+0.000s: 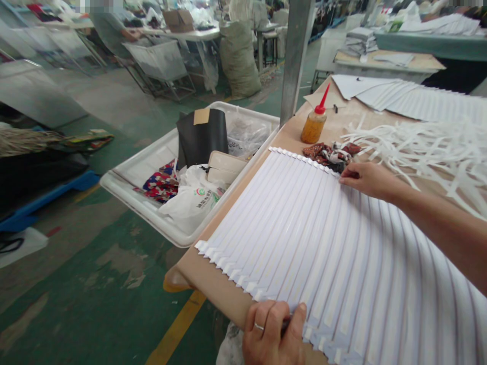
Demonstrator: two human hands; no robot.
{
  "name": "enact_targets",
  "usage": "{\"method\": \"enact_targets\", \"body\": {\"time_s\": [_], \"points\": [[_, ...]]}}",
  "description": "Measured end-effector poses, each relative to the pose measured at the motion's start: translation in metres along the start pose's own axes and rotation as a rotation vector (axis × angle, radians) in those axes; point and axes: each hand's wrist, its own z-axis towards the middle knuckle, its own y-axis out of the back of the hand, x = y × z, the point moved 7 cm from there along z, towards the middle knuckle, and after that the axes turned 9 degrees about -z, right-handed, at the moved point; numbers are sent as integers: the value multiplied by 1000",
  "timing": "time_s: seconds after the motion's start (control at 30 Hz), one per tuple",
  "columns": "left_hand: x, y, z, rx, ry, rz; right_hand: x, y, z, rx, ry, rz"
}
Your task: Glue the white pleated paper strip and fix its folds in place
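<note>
A row of white overlapping strips [304, 228] lies across the brown-covered table, with folded tabs along both ends. At the near edge, my left hand [272, 329], wearing a ring, has its fingers curled and its thumb against the end of a white strip. My right hand [365, 180] pinches at the far end of a white strip; its fingertips partly hide the contact. Just beyond lies a crumpled patterned cloth [333, 154]. Behind the cloth stands a bottle of amber liquid [314, 124] with a red pointed nozzle.
Loose white ribbons [429, 147] pile up at the right, before fanned white sheets [418, 99]. A white plastic bin [152, 230] with bags and a black sheet adjoins the table's left edge. A metal post [297, 61] rises behind. Another person [110, 30] works farther back.
</note>
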Motion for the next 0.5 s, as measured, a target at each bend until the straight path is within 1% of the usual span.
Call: {"method": "enact_targets", "body": {"time_s": [0.07,0.2,0.3,0.33,0.4,0.47,0.5], "points": [[0,1,2,-26,-5,15,0,-2,0,-6,-16,9],[-1,2,6,-50,-11,52,-6,-17,9,51,-100,9],[-1,0,3,-49,-9,51,-13,-20,15,28,-134,-12],[-1,-1,1,-45,-5,49,-18,-16,14,4,-147,-28],[1,-2,-3,-37,-3,52,-36,-1,10,-70,-190,-77],[1,-4,-7,-21,-11,64,-62,19,2,-135,-233,-134],[2,-5,-8,-16,-21,71,-75,27,-2,-148,-237,-158]]}}
